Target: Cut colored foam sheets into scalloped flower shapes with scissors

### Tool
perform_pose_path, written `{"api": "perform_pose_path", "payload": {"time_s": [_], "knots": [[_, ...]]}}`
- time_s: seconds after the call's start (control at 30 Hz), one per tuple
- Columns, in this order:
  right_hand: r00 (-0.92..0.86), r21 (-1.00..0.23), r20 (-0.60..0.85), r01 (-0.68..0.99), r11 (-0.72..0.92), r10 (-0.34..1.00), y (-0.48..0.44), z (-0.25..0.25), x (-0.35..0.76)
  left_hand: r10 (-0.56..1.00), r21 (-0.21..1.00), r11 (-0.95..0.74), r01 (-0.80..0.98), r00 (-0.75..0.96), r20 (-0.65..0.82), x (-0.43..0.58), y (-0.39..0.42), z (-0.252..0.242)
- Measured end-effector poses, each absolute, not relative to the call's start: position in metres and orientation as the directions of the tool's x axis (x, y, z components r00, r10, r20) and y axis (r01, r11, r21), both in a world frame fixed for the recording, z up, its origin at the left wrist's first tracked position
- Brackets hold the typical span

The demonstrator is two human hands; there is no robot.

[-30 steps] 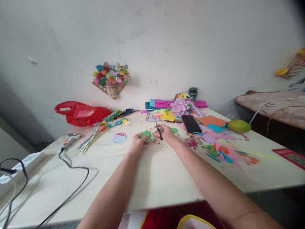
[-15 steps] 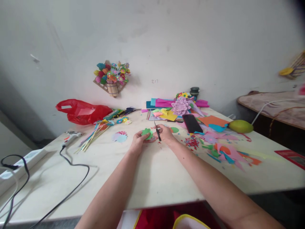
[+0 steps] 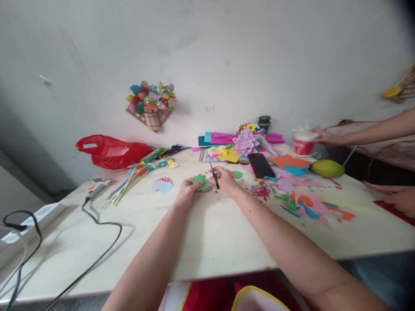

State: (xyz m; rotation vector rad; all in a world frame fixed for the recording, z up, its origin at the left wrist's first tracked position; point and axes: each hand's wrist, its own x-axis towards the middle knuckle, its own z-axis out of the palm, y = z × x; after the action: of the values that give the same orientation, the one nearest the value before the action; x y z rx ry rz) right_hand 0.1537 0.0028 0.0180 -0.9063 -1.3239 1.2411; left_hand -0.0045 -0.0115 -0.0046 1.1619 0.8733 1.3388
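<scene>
My left hand (image 3: 187, 191) pinches a green flower-shaped paper cutout (image 3: 200, 181) just above the table (image 3: 207, 242). My right hand (image 3: 225, 180) is closed round a pair of small scissors (image 3: 212, 169). Their blades point up and away beside the cutout. The two hands nearly touch at the table's middle.
Another person's hand (image 3: 326, 137) sets a red and white tub (image 3: 302, 143) at the far right; their other hand (image 3: 395, 198) rests on the right edge. A black phone (image 3: 260, 166), coloured paper scraps (image 3: 304, 203), a green mango (image 3: 327, 168), sticks (image 3: 128, 185), a glue gun (image 3: 97, 186) and a red bag (image 3: 110, 152) lie about.
Another person's arms have come in from the right, one bringing a red and white tub onto the table. My hands have hardly moved.
</scene>
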Motion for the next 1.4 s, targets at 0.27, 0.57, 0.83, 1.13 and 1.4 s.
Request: {"api": "perform_pose_path", "payload": {"time_s": [0.27,0.57,0.83,1.13,1.4], "knots": [[-0.134,-0.977,0.197,-0.108,0.183,0.971,0.007,0.014,0.153,0.988,0.959,-0.078,-0.274,0.11,0.111,-0.004,-0.011,-0.004],[-0.345,-0.993,0.051,0.082,0.084,0.937,0.008,0.012,0.17,0.99,0.952,-0.107,-0.286,0.055,0.127,-0.011,-0.004,-0.008],[-0.525,-0.962,0.04,0.211,0.176,0.85,0.005,0.017,0.18,0.99,0.947,-0.11,-0.301,0.046,0.13,-0.013,0.0,-0.013],[-0.575,-0.942,-0.012,0.281,0.183,0.818,0.004,0.018,0.18,0.991,0.887,-0.132,-0.442,-0.041,0.127,-0.01,-0.004,-0.006],[-0.57,-0.943,0.0,0.274,0.19,0.822,0.004,0.014,0.176,0.991,0.862,-0.131,-0.49,-0.052,0.121,-0.009,-0.004,-0.004]]}}
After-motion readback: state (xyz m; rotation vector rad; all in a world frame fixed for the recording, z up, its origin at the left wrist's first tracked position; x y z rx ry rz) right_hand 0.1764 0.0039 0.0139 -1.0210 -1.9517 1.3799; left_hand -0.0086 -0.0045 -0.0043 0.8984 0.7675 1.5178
